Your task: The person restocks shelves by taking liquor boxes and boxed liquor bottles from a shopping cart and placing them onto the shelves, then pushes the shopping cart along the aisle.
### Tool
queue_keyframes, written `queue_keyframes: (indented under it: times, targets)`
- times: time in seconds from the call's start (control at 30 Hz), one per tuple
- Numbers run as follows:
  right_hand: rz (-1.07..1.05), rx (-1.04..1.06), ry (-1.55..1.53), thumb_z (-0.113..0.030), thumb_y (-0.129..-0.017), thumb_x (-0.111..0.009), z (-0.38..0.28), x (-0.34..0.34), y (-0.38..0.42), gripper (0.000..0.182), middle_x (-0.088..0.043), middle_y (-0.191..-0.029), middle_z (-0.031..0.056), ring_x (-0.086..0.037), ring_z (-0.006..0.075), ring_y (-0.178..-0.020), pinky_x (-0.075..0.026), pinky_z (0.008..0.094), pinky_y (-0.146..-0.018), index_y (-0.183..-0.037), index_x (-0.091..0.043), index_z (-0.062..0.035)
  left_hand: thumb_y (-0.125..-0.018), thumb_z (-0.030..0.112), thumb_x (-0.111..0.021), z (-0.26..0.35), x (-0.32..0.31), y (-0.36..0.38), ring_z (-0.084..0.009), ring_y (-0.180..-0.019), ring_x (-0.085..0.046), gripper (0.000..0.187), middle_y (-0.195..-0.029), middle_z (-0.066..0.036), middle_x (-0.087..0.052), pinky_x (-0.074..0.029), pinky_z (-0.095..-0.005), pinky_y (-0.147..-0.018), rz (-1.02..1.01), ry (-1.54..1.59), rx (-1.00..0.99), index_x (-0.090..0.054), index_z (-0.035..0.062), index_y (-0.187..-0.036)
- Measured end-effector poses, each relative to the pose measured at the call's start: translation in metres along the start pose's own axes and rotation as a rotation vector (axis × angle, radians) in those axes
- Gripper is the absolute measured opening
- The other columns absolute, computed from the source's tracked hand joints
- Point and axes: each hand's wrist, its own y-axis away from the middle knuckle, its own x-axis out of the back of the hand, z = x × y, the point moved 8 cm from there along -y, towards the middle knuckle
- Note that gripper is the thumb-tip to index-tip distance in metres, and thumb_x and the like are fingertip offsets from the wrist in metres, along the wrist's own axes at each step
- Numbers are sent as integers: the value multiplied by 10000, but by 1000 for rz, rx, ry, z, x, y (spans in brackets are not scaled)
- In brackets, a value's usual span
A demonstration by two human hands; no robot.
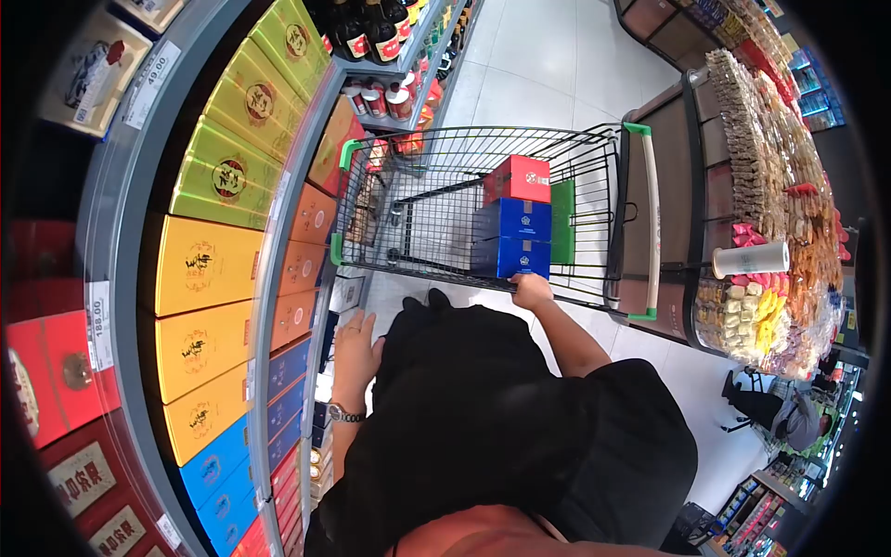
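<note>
My right hand (pixel 532 290) reaches over the near side rim of a black wire shopping cart (pixel 594 176). Its fingers are curled on the lower edge of a blue box (pixel 509 258). That box stands in the cart under another blue box (pixel 512 221) and a red box (pixel 518 178), with a green box (pixel 562 221) beside them. My left hand (pixel 357 345), with a watch on the wrist, is spread open and holds nothing. It hovers close to the shelf front, near the orange boxes (pixel 295 316) and dark blue boxes (pixel 290 367).
Curved shelves on the left carry yellow boxes (pixel 200 265), green boxes (pixel 227 176), red boxes (pixel 42 371) and bottles (pixel 371 32). On the right stands a display of packaged snacks (pixel 780 186) with a white cup (pixel 750 260) on it. A seated person (pixel 789 413) is at the far right.
</note>
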Motion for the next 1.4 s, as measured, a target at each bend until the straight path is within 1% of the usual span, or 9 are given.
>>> queue_keyframes:
  times: [0.3, 0.53, 0.8, 0.83, 0.97, 1.03, 1.13, 1.27, 1.4]
  targets:
    - [-73, -116, 34, -350, -679, -761, 40, 16, -27, 402, -742, -1017, 87, -688, 272, -1008, -540, 383, -918, -1066, -764, -242, -844, 252, -714, -19, -27, 5, -355, -1224, -555, 554, -1325, -192, -582, -403, -507, -1037, -188, -63, 51, -556, 51, -1335]
    - [-172, -214, 128, -178, -721, -637, 56, 39, -50, 389, -728, -1096, 79, -675, 265, -1062, -531, 367, -944, -1077, -765, -270, -848, 262, -711, -48, -20, 16, -363, -1227, -551, 564, -1332, -193, -580, -394, -503, -1042, -168, -57, 109, -543, 52, -1343]
    - [-179, -216, 191, -152, -747, -617, 58, 75, -71, 390, -724, -1104, 83, -675, 265, -1064, -531, 366, -943, -1087, -763, -276, -836, 270, -722, -80, -35, 26, -359, -1242, -540, 563, -1319, -201, -586, -393, -497, -1040, -233, -93, 180, -553, 36, -1320]
    - [-211, -230, 208, -266, -696, -748, 78, 62, -86, 416, -705, -1175, 63, -659, 243, -1110, -524, 359, -973, -1111, -752, -285, -836, 270, -722, -80, -38, 25, -359, -1242, -540, 563, -1319, -201, -586, -393, -497, -1040, -244, -90, 181, -553, 36, -1320]
    - [-225, -182, 171, -259, -667, -761, 78, 78, -92, 475, -712, -1149, 82, -661, 255, -1101, -519, 358, -976, -1142, -738, -251, -825, 268, -732, -63, -31, 11, -355, -1213, -559, 574, -1280, -196, -606, -407, -487, -1022, -276, -62, 176, -555, 30, -1316]
    - [-264, -97, 78, -370, -639, -836, 65, 96, -90, 582, -705, -1170, 107, -660, 251, -1109, -506, 349, -994, -1180, -722, -187, -820, 265, -738, -55, -34, 0, -361, -1203, -565, 573, -1278, -208, -606, -415, -485, -1013, -292, -62, 180, -561, 20, -1307]
    - [-270, 49, -581, -512, -669, -869, 103, 56, -130, 793, -683, -1215, 129, -626, 259, -1154, -461, 371, -1028, -1263, -647, -35, -824, 273, -735, -47, -37, -17, -370, -1196, -569, 599, -1293, -228, -598, -417, -487, -1010, -274, -74, 192, -545, 17, -1331]
    - [46, 0, -1370, -384, -887, -726, 113, 139, -182, 402, -706, -964, 55, -640, 135, -931, -485, 293, -843, -1094, -701, -40, -830, 258, -725, -26, -42, -42, -376, -1168, -585, 587, -1282, -231, -602, -438, -494, -985, -268, -65, 285, -543, 12, -1331]
    - [230, -64, -1092, -430, -822, -765, 124, 190, -278, 563, -686, -1033, 94, -639, 206, -1022, -493, 357, -926, -1184, -647, -15, -828, 284, -719, 7, -66, -72, -393, -1101, -617, 578, -1231, -235, -628, -478, -473, -948, -287, 5, 202, -560, 3, -1307]
